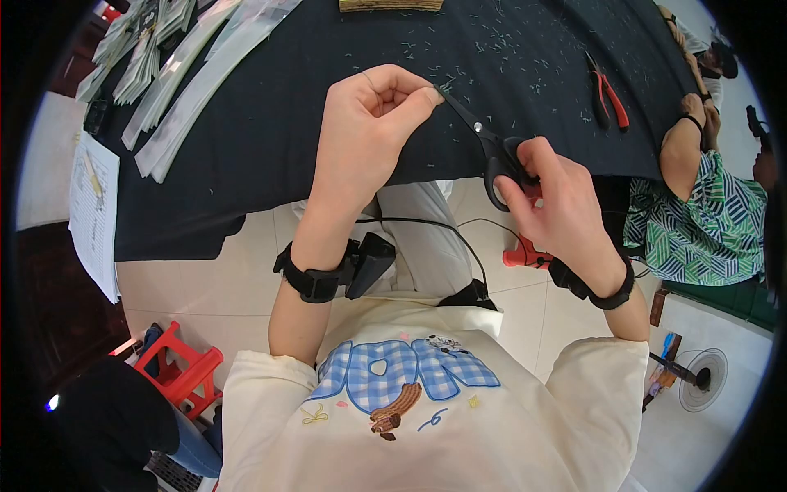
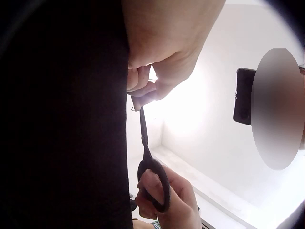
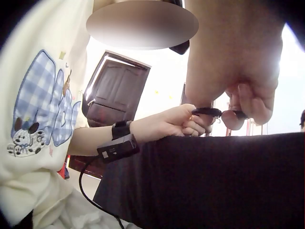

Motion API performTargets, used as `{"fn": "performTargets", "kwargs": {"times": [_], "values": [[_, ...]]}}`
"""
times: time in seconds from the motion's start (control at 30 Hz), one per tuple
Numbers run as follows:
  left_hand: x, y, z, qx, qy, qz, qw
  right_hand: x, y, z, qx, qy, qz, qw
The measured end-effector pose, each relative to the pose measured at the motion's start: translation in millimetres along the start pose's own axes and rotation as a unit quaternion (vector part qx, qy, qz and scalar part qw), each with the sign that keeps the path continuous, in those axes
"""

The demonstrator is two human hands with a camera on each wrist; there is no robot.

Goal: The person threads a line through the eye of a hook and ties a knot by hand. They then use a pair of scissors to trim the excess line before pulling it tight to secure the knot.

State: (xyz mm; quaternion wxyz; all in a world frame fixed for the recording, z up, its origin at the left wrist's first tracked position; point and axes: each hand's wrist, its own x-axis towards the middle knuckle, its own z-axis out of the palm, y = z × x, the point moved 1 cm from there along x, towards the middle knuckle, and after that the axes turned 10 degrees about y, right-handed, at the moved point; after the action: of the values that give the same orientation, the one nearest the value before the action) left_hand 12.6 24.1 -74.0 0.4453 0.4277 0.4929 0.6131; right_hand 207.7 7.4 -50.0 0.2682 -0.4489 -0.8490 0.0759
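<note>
My right hand [image 1: 561,197] grips black-handled scissors [image 1: 489,146], with thumb and fingers through the handle loops. The blades point up and left, their tips right at the fingertips of my left hand [image 1: 361,135]. Thumb and forefinger of that hand pinch a thin thread-like strand, most of it hidden by the fingers; its exact kind I cannot tell. In the left wrist view the scissors [image 2: 144,136] reach up to the pinching fingers, where a tiny loop [image 2: 133,109] sticks out. The right wrist view shows one black handle loop [image 3: 206,111] between the two hands.
A black cloth [image 1: 270,123] covers the table, with small green clippings [image 1: 537,61] scattered over it. Red-and-black pliers [image 1: 608,98] lie at the right. Long clear plastic sleeves [image 1: 197,98] and a paper sheet [image 1: 94,213] are at the left; a brown block [image 1: 391,5] is at the far edge.
</note>
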Motion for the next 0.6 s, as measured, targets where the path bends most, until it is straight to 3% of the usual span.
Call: {"fn": "performTargets", "kwargs": {"times": [0.43, 0.6], "values": [[-0.1, 1.1, -1.6, -0.007, -0.004, -0.020, 1.000, 1.8, -4.0, -2.0, -0.009, -0.013, 0.006, 1.000], [-0.4, -0.8, 0.2, 0.010, 0.002, 0.011, 1.000, -0.5, -2.9, -2.9, -0.011, -0.018, 0.003, 1.000]]}}
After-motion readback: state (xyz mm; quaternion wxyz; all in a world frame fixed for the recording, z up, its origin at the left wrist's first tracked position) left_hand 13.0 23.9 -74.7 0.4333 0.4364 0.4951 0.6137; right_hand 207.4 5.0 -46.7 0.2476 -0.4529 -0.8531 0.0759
